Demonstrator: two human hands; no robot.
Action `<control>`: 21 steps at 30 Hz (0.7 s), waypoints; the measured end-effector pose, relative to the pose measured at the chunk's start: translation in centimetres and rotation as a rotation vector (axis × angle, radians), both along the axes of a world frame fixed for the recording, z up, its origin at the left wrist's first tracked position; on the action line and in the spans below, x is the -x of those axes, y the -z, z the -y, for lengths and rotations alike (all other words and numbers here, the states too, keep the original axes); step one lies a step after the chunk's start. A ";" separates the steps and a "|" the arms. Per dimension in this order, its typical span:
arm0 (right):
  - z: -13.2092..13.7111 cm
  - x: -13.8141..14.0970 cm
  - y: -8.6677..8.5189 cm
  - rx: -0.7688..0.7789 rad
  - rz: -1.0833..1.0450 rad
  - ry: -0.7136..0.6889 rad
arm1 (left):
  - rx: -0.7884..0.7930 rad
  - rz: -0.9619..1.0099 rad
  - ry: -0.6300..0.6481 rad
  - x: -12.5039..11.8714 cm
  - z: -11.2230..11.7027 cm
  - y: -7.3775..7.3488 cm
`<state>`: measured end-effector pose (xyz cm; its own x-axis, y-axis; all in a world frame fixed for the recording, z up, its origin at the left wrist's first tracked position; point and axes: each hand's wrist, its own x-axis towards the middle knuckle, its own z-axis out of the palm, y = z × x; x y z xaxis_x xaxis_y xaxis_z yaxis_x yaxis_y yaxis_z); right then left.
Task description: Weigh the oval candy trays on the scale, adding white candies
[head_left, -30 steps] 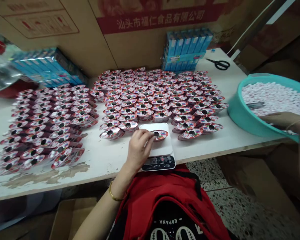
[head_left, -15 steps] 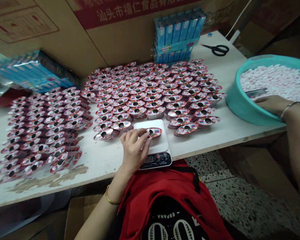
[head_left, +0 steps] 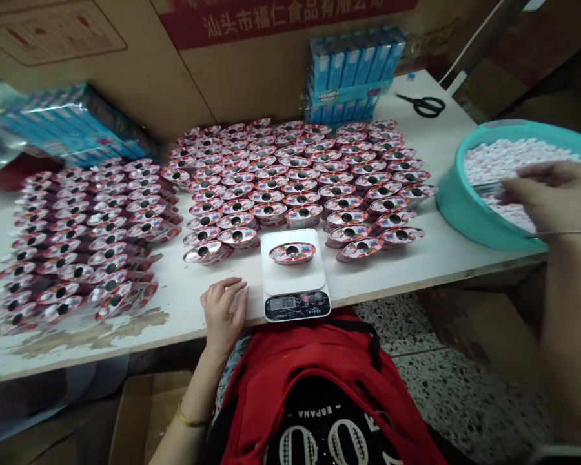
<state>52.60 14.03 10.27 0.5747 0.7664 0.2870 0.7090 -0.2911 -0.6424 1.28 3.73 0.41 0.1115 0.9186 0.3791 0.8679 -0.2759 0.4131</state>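
A white digital scale [head_left: 290, 278] stands at the table's front edge, its display reading about 86.3. One red-and-white pouch [head_left: 292, 252] with a dark round opening on top rests upright on its plate. To the left of the scale my left hand [head_left: 225, 310] lies on the table, holding nothing, fingers loosely bent and apart. My right hand [head_left: 556, 194] is above the turquoise basin [head_left: 494, 226], its fingers drawn together; what they hold, if anything, I cannot make out. Small white candies [head_left: 527, 155] fill much of the basin. A metal scoop [head_left: 488, 188] shows beside the right fingertips.
Rows of similar pouches [head_left: 290, 174] stand behind the scale, with another block of pouches [head_left: 77, 245] at the left. Blue boxes [head_left: 353, 71] are stacked at the back, more blue boxes [head_left: 72, 123] back left. Black scissors [head_left: 426, 106] lie near the basin.
My left hand has let go of the pouch on the scale and moved left onto the table. My right hand has risen from the basin's near side. The scale's display now shows plainly.
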 end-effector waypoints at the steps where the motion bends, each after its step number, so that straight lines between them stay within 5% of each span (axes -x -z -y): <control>1: 0.3 2.8 -0.8 -0.085 -0.188 -0.101 | 0.022 -0.008 -0.008 0.4 0.4 0.6; 3: 1.3 9.3 -2.2 -0.100 -0.346 -0.375 | 0.053 -0.018 -0.025 0.8 1.1 1.8; 5: 2.2 15.6 -3.1 0.055 -0.427 -0.665 | 0.055 -0.031 -0.038 1.0 1.4 2.8; 9: 2.3 23.6 -2.6 0.250 -0.269 -1.036 | 0.000 -0.050 -0.044 1.2 1.5 3.9; 15: 0.9 26.4 -0.9 0.344 0.066 -1.171 | -0.017 -0.032 -0.048 1.3 1.5 4.2; 21: 0.9 27.3 -0.6 0.294 0.120 -1.174 | -0.011 -0.027 -0.061 1.1 1.6 4.1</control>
